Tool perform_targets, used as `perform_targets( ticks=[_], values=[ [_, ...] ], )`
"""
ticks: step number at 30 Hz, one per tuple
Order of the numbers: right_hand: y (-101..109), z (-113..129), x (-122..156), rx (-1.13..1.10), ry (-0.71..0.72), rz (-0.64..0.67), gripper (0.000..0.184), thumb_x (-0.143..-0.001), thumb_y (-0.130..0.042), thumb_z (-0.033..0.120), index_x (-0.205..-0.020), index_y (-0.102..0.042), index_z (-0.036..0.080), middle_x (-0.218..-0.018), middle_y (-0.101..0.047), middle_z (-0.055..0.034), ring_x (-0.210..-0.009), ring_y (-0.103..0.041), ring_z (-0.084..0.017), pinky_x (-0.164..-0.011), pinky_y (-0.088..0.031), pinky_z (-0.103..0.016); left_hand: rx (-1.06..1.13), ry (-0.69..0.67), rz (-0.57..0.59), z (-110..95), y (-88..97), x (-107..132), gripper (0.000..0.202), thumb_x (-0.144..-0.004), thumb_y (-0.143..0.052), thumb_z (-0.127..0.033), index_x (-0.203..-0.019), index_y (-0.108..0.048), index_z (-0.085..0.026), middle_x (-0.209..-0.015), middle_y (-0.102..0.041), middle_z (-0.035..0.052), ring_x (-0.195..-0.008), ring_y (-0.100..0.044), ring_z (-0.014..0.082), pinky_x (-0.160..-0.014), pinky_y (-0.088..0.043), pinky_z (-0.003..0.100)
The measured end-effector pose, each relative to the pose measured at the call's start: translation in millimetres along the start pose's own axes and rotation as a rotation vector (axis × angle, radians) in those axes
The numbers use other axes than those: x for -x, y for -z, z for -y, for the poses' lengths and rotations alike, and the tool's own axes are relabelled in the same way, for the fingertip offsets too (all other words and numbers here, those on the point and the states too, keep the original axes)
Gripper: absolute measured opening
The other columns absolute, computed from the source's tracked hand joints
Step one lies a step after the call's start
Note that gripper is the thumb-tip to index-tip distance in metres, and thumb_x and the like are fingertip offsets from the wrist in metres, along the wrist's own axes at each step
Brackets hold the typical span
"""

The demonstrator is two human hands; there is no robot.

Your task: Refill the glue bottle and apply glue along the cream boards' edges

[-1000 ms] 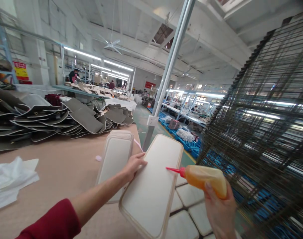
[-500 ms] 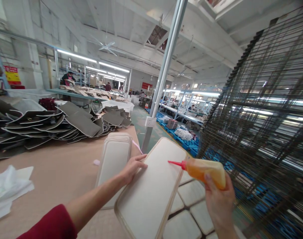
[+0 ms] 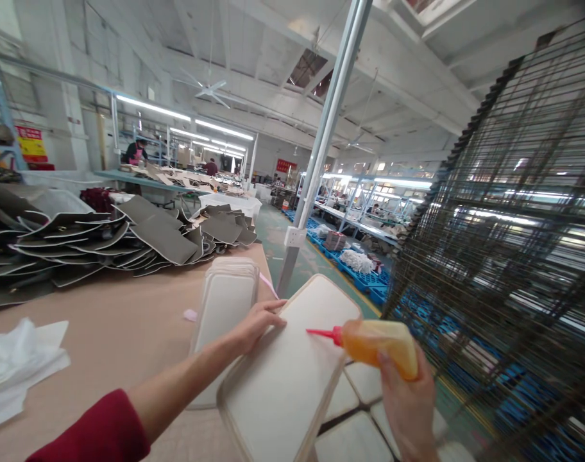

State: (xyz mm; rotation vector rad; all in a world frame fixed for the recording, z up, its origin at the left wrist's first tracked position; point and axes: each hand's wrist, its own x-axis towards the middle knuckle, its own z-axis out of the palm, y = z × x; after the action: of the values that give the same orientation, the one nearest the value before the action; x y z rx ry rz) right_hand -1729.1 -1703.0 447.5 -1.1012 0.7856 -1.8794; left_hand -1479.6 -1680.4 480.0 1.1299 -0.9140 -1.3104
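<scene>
My right hand (image 3: 410, 391) is wrapped round a squeeze bottle (image 3: 376, 343) of amber liquid with a long red nozzle. The nozzle lies level over a white rounded-corner panel (image 3: 287, 378) with a beige rim; whether its tip touches cannot be told. By its upper left edge, my left hand (image 3: 261, 326) grips this panel, thumb on top and fingers partly hidden. More panel edges show under it, so it seems to lie on a stack, tilted. Just left of that hand, a second stack of similar narrow panels (image 3: 229, 298) lies on the brown table (image 3: 129, 340).
Grey sheets with white edges (image 3: 162, 231) are heaped at the table's back left. Crumpled white material (image 3: 23, 366) lies at the left. Several pale squares (image 3: 355, 443) sit below my right hand. A metal post (image 3: 321, 128) and a tall wire rack (image 3: 514, 224) stand beyond.
My right hand has brought the bottle left and slightly down across the panel. My left hand keeps its grip on the panel's edge. The view has shifted slightly.
</scene>
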Motion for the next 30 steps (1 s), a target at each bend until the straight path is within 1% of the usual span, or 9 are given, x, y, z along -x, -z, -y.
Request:
perform_targets(
  ticks=[4,9,11,15,17,22,24,28,30],
  values=[
    [1,-18,46,0.038,-0.126,0.108,0.068,-0.056,-0.082,0.045,-0.114,-0.057,0.019,-0.101,-0.065,-0.0063,-0.087,-0.061,-0.021,-0.075,-0.050,-0.026,-0.040,-0.012,-0.024,-2,8.4,-7,0.073,-0.049,-0.061,-0.011,-0.122,-0.062,-0.014,-0.079,-0.073,0.0040,-0.072,-0.065,0.0223,-0.064,-0.052,0.030],
    [-1,3,-10,0.008,0.075,-0.121,0.066,-0.057,-0.083,0.038,-0.115,-0.056,0.020,-0.101,-0.061,-0.0014,-0.088,-0.056,-0.015,-0.083,-0.046,-0.025,-0.059,-0.012,0.157,-6,11.7,-4,0.068,-0.051,-0.061,-0.012,-0.120,-0.064,-0.015,-0.081,-0.073,0.0038,-0.073,-0.066,0.0232,-0.062,-0.051,0.029],
    [2,3,-20,-0.017,0.077,-0.137,0.067,-0.057,-0.083,0.039,-0.115,-0.056,0.020,-0.102,-0.061,-0.0011,-0.090,-0.056,-0.015,-0.086,-0.045,-0.025,-0.028,0.018,0.140,-8,12.9,-5,0.072,-0.051,-0.062,-0.012,-0.124,-0.061,-0.015,-0.081,-0.073,0.0042,-0.072,-0.066,0.0229,-0.062,-0.052,0.029],
    [10,-21,22,-0.025,-0.098,0.003,0.067,-0.060,-0.080,0.042,-0.117,-0.055,0.016,-0.101,-0.065,-0.0093,-0.089,-0.061,-0.021,-0.077,-0.051,-0.028,-0.019,0.102,-0.008,-6,19.6,-17,0.085,-0.050,-0.062,-0.010,-0.134,-0.050,-0.012,-0.079,-0.073,0.0051,-0.068,-0.066,0.0241,-0.058,-0.053,0.032],
    [14,-29,38,-0.048,-0.178,0.027,0.066,-0.060,-0.081,0.039,-0.116,-0.056,0.018,-0.100,-0.066,-0.0078,-0.087,-0.062,-0.019,-0.077,-0.050,-0.025,-0.026,0.133,-0.018,-3,22.5,-24,0.086,-0.051,-0.062,-0.008,-0.136,-0.047,-0.012,-0.079,-0.073,0.0052,-0.067,-0.067,0.0241,-0.057,-0.053,0.032],
    [23,-17,1,-0.051,0.017,-0.231,0.058,-0.058,-0.083,0.032,-0.110,-0.059,0.019,-0.100,-0.064,-0.0027,-0.088,-0.059,-0.015,-0.081,-0.048,-0.024,-0.014,0.198,0.034,2,19.5,-37,0.082,-0.054,-0.063,-0.008,-0.135,-0.049,-0.014,-0.077,-0.074,0.0040,-0.069,-0.068,0.0229,-0.062,-0.054,0.030],
    [26,-15,-6,-0.040,0.050,-0.264,0.059,-0.059,-0.083,0.033,-0.111,-0.058,0.021,-0.102,-0.063,-0.0015,-0.091,-0.058,-0.014,-0.085,-0.047,-0.025,0.014,0.212,0.080,5,16.3,-44,0.082,-0.054,-0.063,-0.009,-0.135,-0.049,-0.015,-0.079,-0.074,0.0039,-0.068,-0.068,0.0228,-0.062,-0.054,0.031],
    [25,-23,29,0.005,-0.082,-0.156,0.064,-0.059,-0.082,0.038,-0.114,-0.058,0.017,-0.102,-0.065,-0.0095,-0.089,-0.061,-0.021,-0.076,-0.052,-0.029,0.027,0.224,0.154,20,8.4,-60,0.082,-0.053,-0.062,-0.009,-0.134,-0.050,-0.016,-0.077,-0.074,0.0032,-0.064,-0.067,0.0226,-0.056,-0.053,0.031],
    [24,-21,39,0.040,-0.071,-0.138,0.059,-0.062,-0.080,0.036,-0.115,-0.058,0.019,-0.103,-0.065,-0.0077,-0.089,-0.061,-0.019,-0.074,-0.051,-0.027,-0.009,0.231,0.174,27,0.8,-65,0.081,-0.053,-0.062,-0.009,-0.133,-0.051,-0.017,-0.075,-0.073,0.0025,-0.063,-0.067,0.0219,-0.055,-0.053,0.030]
  ],
)
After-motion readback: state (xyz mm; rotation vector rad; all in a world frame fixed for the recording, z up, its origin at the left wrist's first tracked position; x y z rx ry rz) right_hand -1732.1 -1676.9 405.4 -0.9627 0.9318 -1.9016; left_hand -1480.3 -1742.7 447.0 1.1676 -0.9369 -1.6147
